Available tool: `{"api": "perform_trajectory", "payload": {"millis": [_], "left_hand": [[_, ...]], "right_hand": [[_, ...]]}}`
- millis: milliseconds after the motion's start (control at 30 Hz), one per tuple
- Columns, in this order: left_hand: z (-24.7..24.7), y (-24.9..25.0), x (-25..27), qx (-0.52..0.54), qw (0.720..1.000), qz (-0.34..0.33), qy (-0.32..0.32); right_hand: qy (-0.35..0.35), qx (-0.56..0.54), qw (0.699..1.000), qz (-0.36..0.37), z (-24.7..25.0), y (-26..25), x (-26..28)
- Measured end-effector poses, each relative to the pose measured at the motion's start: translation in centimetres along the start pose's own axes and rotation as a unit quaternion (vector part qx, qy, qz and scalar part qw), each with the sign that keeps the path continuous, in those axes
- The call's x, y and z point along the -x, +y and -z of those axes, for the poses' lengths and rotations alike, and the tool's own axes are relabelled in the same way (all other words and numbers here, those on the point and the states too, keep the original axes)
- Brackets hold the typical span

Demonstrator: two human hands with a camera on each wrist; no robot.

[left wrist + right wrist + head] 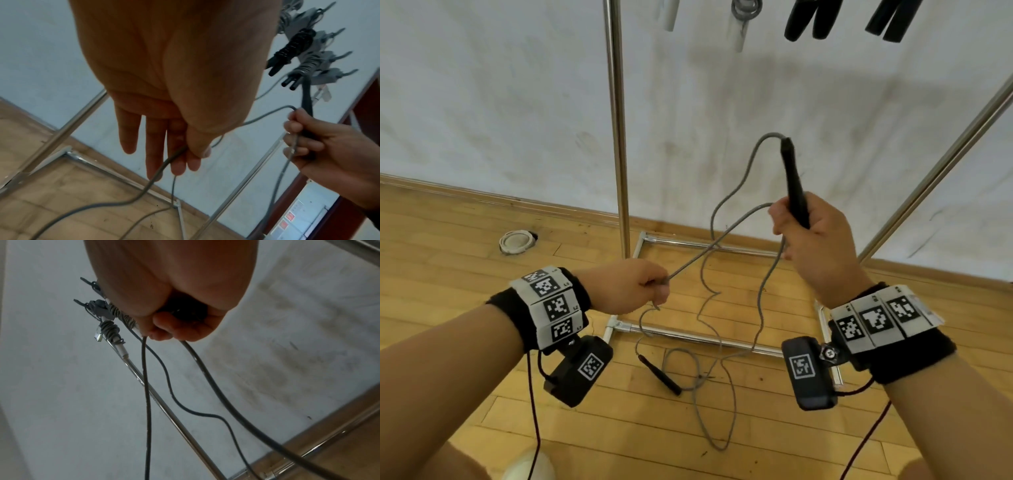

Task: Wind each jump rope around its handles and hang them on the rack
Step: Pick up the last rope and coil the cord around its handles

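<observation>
Right hand grip clenches upright handle | left hand pinches cord taut beside it, for winding | second handle on floor below

A gym or sports hall: wood strip floor, scuffed white wall, metal rack hung with wound ropes.

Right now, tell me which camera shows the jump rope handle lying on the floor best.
The head view: the loose handle lies in full on the wooden floor, cord attached. The left wrist view shows only cord on the floor; the right wrist view shows hanging cord, no floor handle.
</observation>
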State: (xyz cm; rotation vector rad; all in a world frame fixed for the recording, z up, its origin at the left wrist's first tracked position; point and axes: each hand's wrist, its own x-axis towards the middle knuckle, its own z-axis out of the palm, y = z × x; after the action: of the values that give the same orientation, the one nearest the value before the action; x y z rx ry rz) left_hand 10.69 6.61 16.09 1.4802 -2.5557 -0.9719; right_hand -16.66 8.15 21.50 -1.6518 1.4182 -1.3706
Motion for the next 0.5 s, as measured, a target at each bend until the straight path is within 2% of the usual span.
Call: {"api": "perform_trajectory", "payload": {"millis": [100,300,400,500], "left_hand": [[0.4,-0.7,-0.1,0.011,1.000,0.014,0.009],[0.4,-0.3,-0.5,0.007,0.998,0.032,0.053],[0.5,1.1,-0.5,-0.013,0.994,0.002,0.104],[0.5,3.2,-0.5,0.010,0.990,-0.042,0.137]], "right_hand": [[0.017,0.003,1.000,0.012,1.0,0.3,-0.3],[0.035,0.096,0.994,0.033,1.6,1.7,-0.4],[0.001,0.091,0.996,0.022,1.2,1.9,0.0],[-0.090,0.088,0.992,-0.009,0.1,1.9,0.9]]}}
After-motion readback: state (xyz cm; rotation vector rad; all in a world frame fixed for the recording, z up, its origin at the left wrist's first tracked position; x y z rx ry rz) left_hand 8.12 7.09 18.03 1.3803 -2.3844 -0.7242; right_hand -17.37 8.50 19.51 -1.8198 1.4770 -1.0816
